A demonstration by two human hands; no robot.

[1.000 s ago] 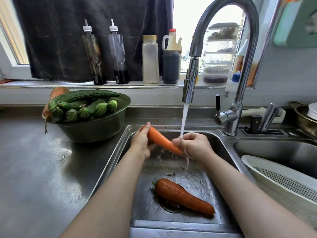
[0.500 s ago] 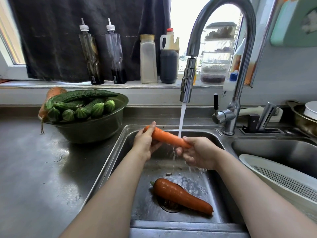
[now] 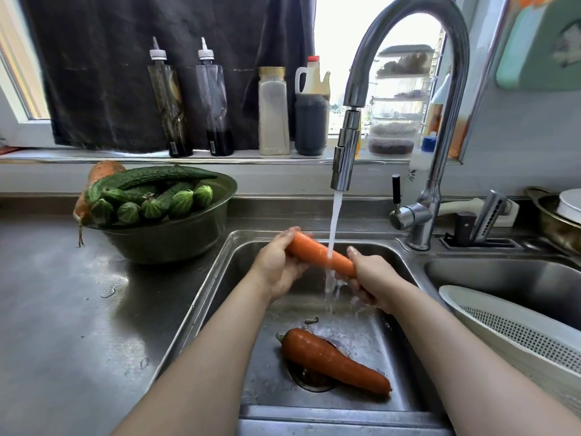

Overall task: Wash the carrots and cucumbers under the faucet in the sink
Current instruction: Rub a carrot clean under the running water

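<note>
Both hands are clamped on one carrot [image 3: 317, 254] above the sink. The left hand [image 3: 276, 265] curls round its higher end and the right hand [image 3: 374, 281] round its lower end, so the carrot slants down toward the right.

A wet steel counter [image 3: 63, 309] spreads to the left of the sink [image 3: 201, 297], whose basin lies under the hands. The tall curved faucet [image 3: 440, 73] rises from the back right corner, and its water stream [image 3: 333, 225] falls onto the held carrot just beside the right hand.

On the counter a green bowl [image 3: 176, 234] holds the cucumbers [image 3: 157, 190] and another carrot [image 3: 100, 171] at its far left edge. A white colander [image 3: 503, 325] rests in the basin on the right.

A second carrot [image 3: 333, 361] lies on the sink floor, partly across the drain [image 3: 311, 379].
</note>
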